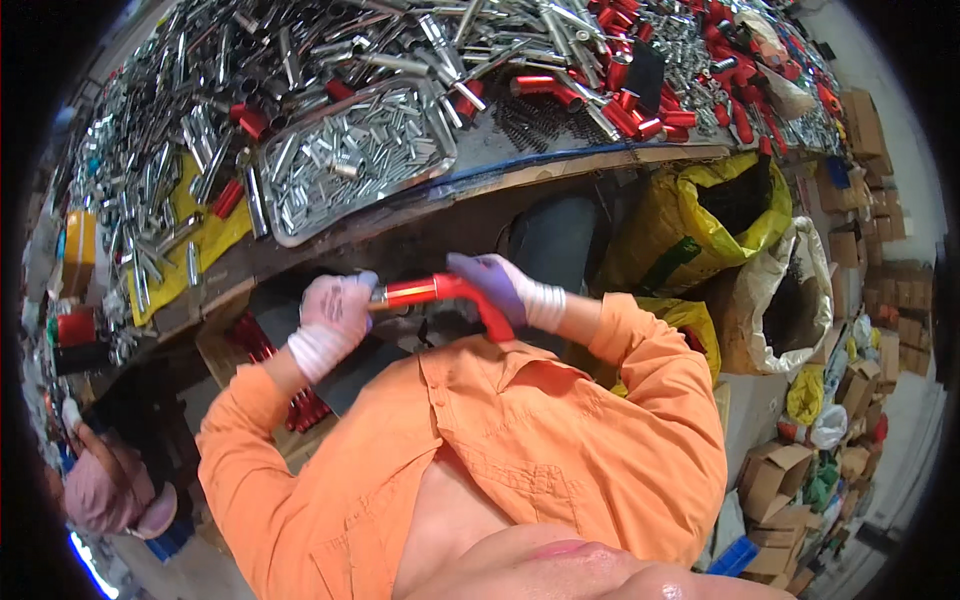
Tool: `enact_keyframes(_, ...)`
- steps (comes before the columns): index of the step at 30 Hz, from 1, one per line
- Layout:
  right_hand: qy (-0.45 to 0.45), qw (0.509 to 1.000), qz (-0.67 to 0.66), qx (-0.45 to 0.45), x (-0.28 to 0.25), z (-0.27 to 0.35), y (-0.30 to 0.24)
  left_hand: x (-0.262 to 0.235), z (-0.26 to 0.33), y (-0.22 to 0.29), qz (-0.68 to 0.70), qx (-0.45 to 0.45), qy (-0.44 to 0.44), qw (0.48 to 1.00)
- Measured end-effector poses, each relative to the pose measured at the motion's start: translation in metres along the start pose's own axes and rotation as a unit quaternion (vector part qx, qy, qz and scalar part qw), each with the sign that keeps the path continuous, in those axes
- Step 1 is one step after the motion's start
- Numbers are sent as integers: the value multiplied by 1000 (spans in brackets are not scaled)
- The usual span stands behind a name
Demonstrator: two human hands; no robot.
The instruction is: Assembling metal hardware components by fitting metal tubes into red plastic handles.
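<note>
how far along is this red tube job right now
Done: a batch of red tubes lies in the box by the left hand. In hand: both hands, the right hand too, grip one red bent tube. Left: many loose red pieces and silver tubes crowd the bench.

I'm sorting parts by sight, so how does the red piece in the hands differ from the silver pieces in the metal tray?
The red bent part is coloured and angled like an elbow; the silver tubes are bare metal and straight. It is held by the left hand and right hand; the tubes lie loose in the metal tray. Both look tubular.
</note>
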State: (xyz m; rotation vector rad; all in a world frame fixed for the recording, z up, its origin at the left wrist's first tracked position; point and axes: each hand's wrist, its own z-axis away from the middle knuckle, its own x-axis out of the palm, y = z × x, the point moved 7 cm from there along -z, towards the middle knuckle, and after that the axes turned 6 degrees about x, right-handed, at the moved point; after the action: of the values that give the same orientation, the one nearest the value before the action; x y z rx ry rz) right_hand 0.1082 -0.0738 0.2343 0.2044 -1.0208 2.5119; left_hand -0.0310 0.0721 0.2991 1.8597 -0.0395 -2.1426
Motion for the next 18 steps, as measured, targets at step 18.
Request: enact_keyframes(18, 176, 958, 89, -209, -58, 29, -39, -49, -22, 76, 55, 150, 193, 968)
